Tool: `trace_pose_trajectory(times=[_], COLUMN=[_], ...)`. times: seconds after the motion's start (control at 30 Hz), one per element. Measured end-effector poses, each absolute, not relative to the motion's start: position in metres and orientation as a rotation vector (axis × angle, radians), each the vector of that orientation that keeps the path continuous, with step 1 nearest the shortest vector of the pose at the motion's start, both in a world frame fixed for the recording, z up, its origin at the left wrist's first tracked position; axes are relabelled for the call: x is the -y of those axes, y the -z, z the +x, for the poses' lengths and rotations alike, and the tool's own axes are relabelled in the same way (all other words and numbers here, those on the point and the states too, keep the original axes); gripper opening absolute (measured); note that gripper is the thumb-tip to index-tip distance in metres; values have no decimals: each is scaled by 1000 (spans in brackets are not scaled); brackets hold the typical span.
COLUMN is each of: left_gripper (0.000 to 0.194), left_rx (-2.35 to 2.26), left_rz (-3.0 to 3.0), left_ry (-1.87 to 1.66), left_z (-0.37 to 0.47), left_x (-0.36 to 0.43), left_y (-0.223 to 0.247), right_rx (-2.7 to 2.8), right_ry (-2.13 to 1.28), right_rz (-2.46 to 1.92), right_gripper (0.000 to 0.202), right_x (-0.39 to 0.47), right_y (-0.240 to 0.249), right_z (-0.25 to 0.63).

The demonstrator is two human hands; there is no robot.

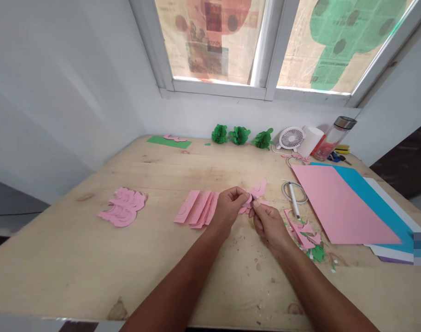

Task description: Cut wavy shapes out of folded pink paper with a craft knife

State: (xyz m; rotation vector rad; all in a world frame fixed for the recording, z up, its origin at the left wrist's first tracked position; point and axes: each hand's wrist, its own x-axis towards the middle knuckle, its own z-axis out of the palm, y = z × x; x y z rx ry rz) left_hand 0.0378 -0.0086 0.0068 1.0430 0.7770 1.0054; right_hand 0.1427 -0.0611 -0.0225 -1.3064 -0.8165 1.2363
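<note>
Near the middle of the table, my left hand (231,206) pinches a small piece of pink paper (258,189). Close beside it on the right, my right hand (268,222) is closed at the same paper, around something small and dark that I cannot make out. More pink pieces lie just behind and under the fingers. Left of my left hand is a row of folded pink strips (196,209) with curved lines on them. Farther left rests an overlapping pile of cut pink scalloped shapes (123,206).
Pink and green scraps (303,234) and a white pen (294,200) lie right of my hands, beside large coloured sheets (342,203). Along the back stand green paper balls (240,135), a small fan (291,138) and a bottle (335,138). A green strip (169,142) lies back left.
</note>
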Motion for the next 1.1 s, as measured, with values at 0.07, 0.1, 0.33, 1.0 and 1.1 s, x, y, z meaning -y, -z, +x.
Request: trace_pose_trajectory(times=[0.07,0.1,0.33,1.0,1.1], left_gripper=[18,18,18,17,16], left_rx=[-773,-771,-762,-780,-789], left_rz=[1046,1052,1084,1038,1037], left_ry=[-1000,-1000,-1001,-1021,-1021], left_z=[38,38,38,39,38], left_x=[9,8,7,8,8], left_y=[-7,-7,-5,-7,-5], right_rx=[815,814,809,802,800], right_ry=[-1247,-1250,-1250,-1238,-1238], right_rz=[-1304,-1302,-1320,-1297,-1296], right_gripper=[38,39,39,39,38], right_x=[61,61,62,62,62], right_y=[22,22,18,21,22], right_z=[142,142,141,141,141])
